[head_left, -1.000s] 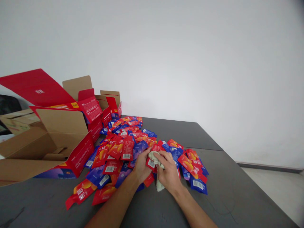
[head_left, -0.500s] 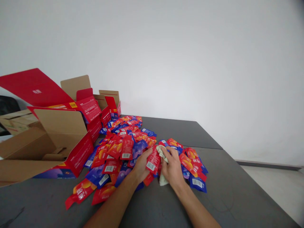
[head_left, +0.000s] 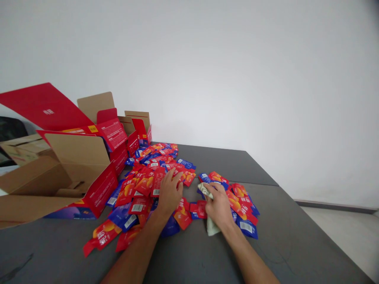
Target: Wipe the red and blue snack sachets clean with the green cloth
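My left hand (head_left: 169,193) is over the heap of red and blue packets (head_left: 130,191), fingers parted and curved downward. No packet shows in its grip; what lies directly under the palm is hidden. In my right hand (head_left: 219,207) is a crumpled pale cloth (head_left: 212,228), its upper fold showing at the fingertips and its lower end hanging below the palm. This hand is beside a smaller group of packets (head_left: 241,203) on the right. Between the two hands, a red packet (head_left: 201,209) lies on the dark table (head_left: 189,252).
On the left stands an open red cardboard box (head_left: 100,189) with its flaps up. Behind it are more open red boxes (head_left: 118,156) and a plain brown carton (head_left: 29,148). A white wall (head_left: 237,79) rises beyond the table.
My left hand has let go of the red packet it held against the cloth and moved left and up over the heap. My right hand, still with the cloth, has shifted slightly right.
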`<state>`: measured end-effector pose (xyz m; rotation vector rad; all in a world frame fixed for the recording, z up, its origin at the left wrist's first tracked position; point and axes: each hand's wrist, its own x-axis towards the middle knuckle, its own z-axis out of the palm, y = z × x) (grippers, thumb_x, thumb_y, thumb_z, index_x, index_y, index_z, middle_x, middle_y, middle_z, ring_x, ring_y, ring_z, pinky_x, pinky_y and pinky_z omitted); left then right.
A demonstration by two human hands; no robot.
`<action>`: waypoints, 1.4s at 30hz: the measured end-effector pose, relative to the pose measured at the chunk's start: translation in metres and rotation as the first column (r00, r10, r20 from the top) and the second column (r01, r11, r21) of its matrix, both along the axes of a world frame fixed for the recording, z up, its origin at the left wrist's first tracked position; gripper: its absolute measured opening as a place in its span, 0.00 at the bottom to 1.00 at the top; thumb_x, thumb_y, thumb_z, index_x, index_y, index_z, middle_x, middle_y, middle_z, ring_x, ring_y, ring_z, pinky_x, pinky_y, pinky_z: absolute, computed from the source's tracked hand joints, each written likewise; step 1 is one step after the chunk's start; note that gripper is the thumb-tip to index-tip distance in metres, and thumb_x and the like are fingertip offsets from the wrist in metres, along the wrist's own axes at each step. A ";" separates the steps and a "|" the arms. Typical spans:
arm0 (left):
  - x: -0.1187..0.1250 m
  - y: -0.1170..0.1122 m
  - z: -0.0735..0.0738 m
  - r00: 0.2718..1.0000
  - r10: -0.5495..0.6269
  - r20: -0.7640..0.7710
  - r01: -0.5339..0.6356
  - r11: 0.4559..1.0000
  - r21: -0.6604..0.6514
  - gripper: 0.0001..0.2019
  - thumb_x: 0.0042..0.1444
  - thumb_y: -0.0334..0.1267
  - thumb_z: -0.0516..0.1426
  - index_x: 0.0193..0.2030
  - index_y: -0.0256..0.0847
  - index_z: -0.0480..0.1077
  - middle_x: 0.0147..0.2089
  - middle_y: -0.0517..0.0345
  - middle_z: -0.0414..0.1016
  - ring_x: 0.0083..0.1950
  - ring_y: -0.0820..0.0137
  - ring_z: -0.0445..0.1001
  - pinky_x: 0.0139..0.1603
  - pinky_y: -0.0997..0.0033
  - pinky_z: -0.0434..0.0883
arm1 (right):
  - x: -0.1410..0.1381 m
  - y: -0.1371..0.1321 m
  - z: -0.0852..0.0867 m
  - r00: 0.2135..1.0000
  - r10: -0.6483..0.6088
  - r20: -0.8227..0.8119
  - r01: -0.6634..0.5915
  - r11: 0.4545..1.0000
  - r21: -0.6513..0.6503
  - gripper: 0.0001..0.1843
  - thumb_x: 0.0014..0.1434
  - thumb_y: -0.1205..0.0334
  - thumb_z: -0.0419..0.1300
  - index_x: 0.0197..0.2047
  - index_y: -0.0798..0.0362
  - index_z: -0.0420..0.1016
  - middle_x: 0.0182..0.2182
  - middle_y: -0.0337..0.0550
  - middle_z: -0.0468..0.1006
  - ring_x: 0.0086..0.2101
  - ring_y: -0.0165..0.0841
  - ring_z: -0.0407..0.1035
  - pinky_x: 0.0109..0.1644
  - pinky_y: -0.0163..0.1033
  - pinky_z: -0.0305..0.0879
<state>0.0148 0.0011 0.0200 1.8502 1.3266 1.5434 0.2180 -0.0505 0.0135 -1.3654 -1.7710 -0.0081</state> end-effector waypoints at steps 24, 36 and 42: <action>0.039 -0.031 -0.028 0.840 -0.341 -0.423 0.220 0.926 -0.308 0.19 0.45 0.33 0.61 0.47 0.42 0.68 0.48 0.48 0.74 0.54 0.54 0.71 0.55 0.55 0.65 | 0.019 0.008 0.003 0.987 -0.164 0.003 0.163 0.984 -0.074 0.20 0.56 0.72 0.56 0.48 0.50 0.81 0.44 0.50 0.76 0.44 0.43 0.71 0.51 0.48 0.69; 0.031 -0.017 -0.003 0.818 -0.233 0.526 0.377 0.907 -0.185 0.21 0.48 0.35 0.64 0.51 0.40 0.72 0.43 0.54 0.77 0.39 0.68 0.75 0.43 0.68 0.72 | 0.004 0.005 0.002 0.993 -0.029 -0.112 0.020 0.997 -0.074 0.18 0.57 0.69 0.57 0.49 0.51 0.79 0.45 0.50 0.76 0.45 0.42 0.72 0.54 0.50 0.69; 0.027 -0.003 -0.014 0.569 -0.074 0.819 0.412 0.887 -0.207 0.11 0.51 0.44 0.65 0.35 0.38 0.77 0.32 0.60 0.78 0.34 0.71 0.74 0.40 0.70 0.71 | -0.012 -0.005 0.008 0.978 0.071 -0.196 -0.067 0.997 0.027 0.19 0.60 0.68 0.56 0.54 0.49 0.76 0.49 0.49 0.74 0.48 0.41 0.70 0.56 0.49 0.68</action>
